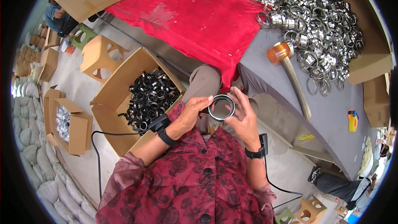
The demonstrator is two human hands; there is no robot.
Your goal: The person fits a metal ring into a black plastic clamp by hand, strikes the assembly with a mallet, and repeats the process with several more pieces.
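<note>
In front of my body is a round black ring with a silver rim [219, 119], held up over my lap with its opening facing me. My left hand [191, 113] pinches its left side, thumb along the top edge; a dark part of it shows by those fingers. My right hand [243, 120] curves round the right side, thumb at the lower edge and fingers raised behind. To my left, an open cardboard box [108, 84] holds a heap of similar black rings [154, 96]. Shiny metal rings [317, 27] lie piled on the grey table [273, 64] at the right.
A mallet with an orange head [278, 53] and a yellow tape measure [353, 121] lie on the grey table. Red cloth [195, 10] covers the table ahead. A tan stool [99, 56] and a smaller carton [78, 130] stand left. Cables run from both wrist straps. People sit farther off.
</note>
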